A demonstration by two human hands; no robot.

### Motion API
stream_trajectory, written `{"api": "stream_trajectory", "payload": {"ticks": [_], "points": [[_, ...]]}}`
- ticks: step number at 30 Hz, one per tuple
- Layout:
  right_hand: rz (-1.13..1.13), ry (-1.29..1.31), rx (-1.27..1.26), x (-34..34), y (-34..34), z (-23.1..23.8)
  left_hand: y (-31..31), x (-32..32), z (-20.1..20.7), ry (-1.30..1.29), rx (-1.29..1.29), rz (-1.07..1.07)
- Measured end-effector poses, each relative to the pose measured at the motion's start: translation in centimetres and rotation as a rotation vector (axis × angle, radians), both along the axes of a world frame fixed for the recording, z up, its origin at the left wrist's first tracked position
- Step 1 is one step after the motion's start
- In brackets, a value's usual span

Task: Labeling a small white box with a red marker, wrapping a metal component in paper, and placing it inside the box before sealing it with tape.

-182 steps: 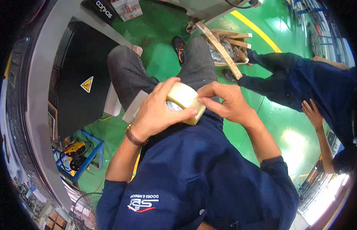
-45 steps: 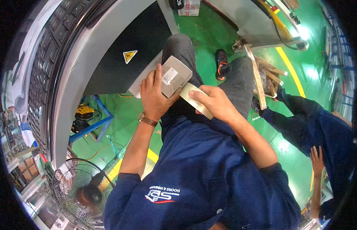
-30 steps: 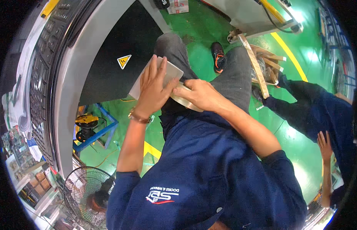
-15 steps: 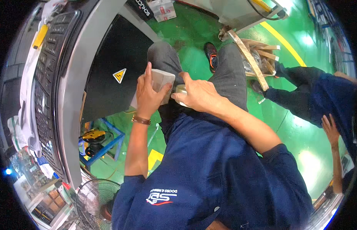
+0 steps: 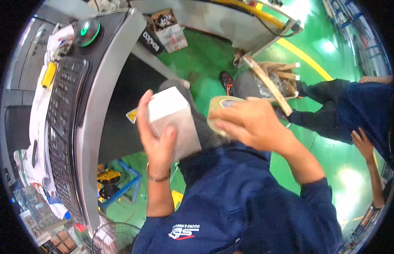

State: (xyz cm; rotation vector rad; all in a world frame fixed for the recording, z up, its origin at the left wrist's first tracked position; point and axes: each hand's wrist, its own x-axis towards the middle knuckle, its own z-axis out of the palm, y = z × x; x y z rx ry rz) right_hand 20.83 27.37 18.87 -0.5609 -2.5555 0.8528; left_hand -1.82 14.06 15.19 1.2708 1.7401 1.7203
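Note:
My left hand (image 5: 156, 146) grips a small white box (image 5: 173, 112), thumb on its near side and fingers along its left edge. The box is tilted, its bright white end facing up and away. To its right, my right hand (image 5: 256, 125) is closed around a roll of yellowish clear packing tape (image 5: 215, 108), with the pale core partly showing. A gap separates the roll from the box. Both are held above my lap, and the hands are slightly blurred.
On the left stands a grey-edged workstation with a black keyboard (image 5: 65, 110). A wooden-slatted crate (image 5: 271, 84) lies ahead right, beside a person in dark clothes (image 5: 362, 106). Cartons (image 5: 171, 36) stand at the far side; a fan (image 5: 114, 238) is near my left.
The box and the tape roll have come apart: the roll moved right, and the box appears larger and more tilted. My view has shifted, showing more of the workstation's far end.

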Motion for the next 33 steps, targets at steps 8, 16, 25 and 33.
{"api": "stream_trajectory", "payload": {"ticks": [8,16,25,33], "points": [[0.075,0.224,0.643,7.1,-0.5,16.4,5.5,5.0,9.5,-0.297,0.333,0.116],[0.048,0.534,0.569,11.1,-3.3,18.8,10.1,4.6,11.2,-0.411,0.493,0.012],[0.038,0.441,0.678,12.7,-3.1,18.7,8.6,2.1,8.5,-0.562,0.438,0.071],[0.157,0.463,0.666,12.0,-2.1,18.4,7.5,0.9,5.3,-0.806,0.391,0.089]]}}
